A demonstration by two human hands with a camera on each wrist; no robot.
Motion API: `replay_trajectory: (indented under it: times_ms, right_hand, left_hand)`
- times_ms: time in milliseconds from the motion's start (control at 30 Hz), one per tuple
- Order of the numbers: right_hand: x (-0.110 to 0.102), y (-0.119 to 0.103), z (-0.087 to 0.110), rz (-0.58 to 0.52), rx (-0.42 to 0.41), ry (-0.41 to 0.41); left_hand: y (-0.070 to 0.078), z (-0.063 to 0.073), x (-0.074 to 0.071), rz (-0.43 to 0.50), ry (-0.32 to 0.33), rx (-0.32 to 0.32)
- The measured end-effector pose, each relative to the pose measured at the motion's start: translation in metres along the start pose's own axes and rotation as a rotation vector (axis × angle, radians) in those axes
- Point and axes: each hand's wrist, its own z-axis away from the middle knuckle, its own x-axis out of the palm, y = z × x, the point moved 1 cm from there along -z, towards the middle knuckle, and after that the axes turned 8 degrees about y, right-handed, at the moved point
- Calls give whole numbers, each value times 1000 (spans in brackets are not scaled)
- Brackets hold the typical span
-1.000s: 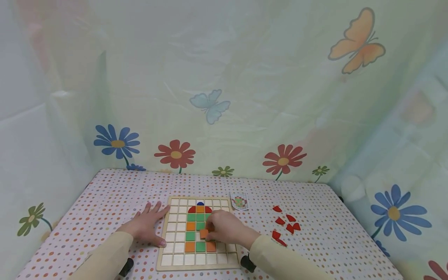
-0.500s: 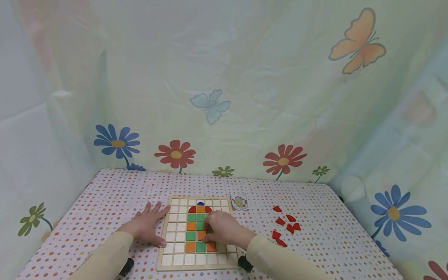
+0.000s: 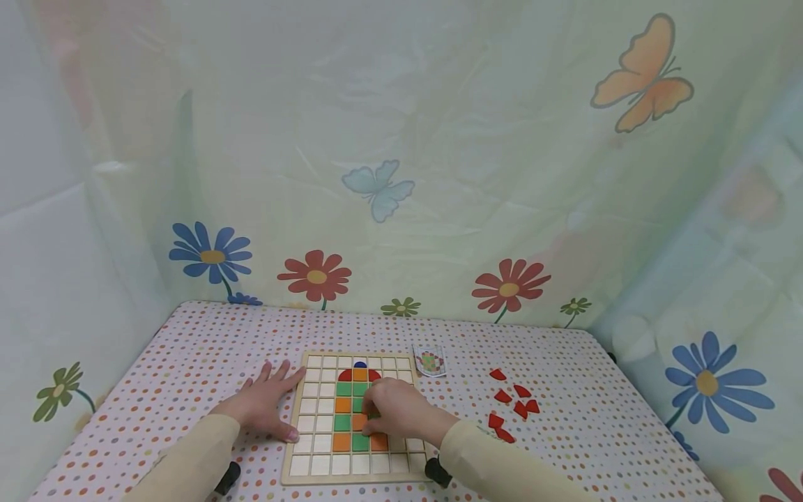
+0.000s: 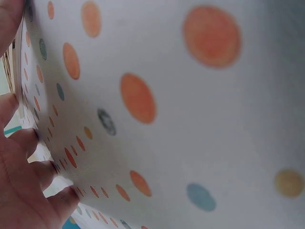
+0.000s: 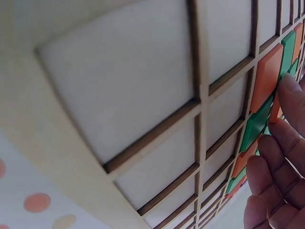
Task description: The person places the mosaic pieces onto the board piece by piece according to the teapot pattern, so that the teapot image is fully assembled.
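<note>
A wooden grid board (image 3: 320, 465) lies on the table, with green, orange, red and blue pieces set in its middle columns. My right hand (image 3: 399, 410) pinches an orange square tile (image 3: 358, 422) between thumb and fingers, low over a middle cell. In the right wrist view the same orange tile (image 5: 275, 109) stands edge-on between the fingertips, beside a green tile (image 5: 258, 125). My left hand (image 3: 258, 404) rests with spread fingers, its thumb and index fingertip at the board's left edge. From the left wrist, those fingers (image 4: 45, 174) show flat against the tablecloth.
Several red curved pieces (image 3: 521, 409) lie loose right of the board. Close to the board's far right corner is a small pattern card (image 3: 429, 361). A dotted cloth (image 3: 251, 328) covers the table, and a flowered sheet (image 3: 408, 237) hangs behind it.
My right hand has shifted slightly left, and the orange tile with it, from the right side of the middle cell to over the cell. The left hand has stayed put.
</note>
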Motion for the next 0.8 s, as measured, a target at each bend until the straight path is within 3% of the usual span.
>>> replay_trajectory:
  times_ms: [800]
  right_hand:
    - [-1, -1, 3, -32, -35, 47]
  left_hand:
    - [-3, 0, 0, 11, -15, -6]
